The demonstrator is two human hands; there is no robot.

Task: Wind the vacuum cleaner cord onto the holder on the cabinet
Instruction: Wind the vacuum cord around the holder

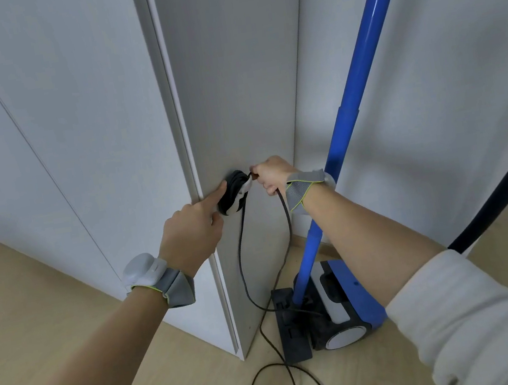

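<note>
Floor [44, 328]: pale wood-look boards, matte, running across the whole bottom of the view.
Tall cupboard [76, 127]: white, flat doors, a thin vertical seam between two door panels on the left.
Side panel [230, 96]: light grey with a fine vertical grain, its front edge standing out toward the viewer (the end face of the same cupboard).
Wall [460, 76]: plain white, right of the side panel, meeting it in an inner corner.
Skirting [329, 248]: a low pale strip where the wall meets the floor.
Light: soft, cool and even, with faint blurred shadows on the wall.
</note>
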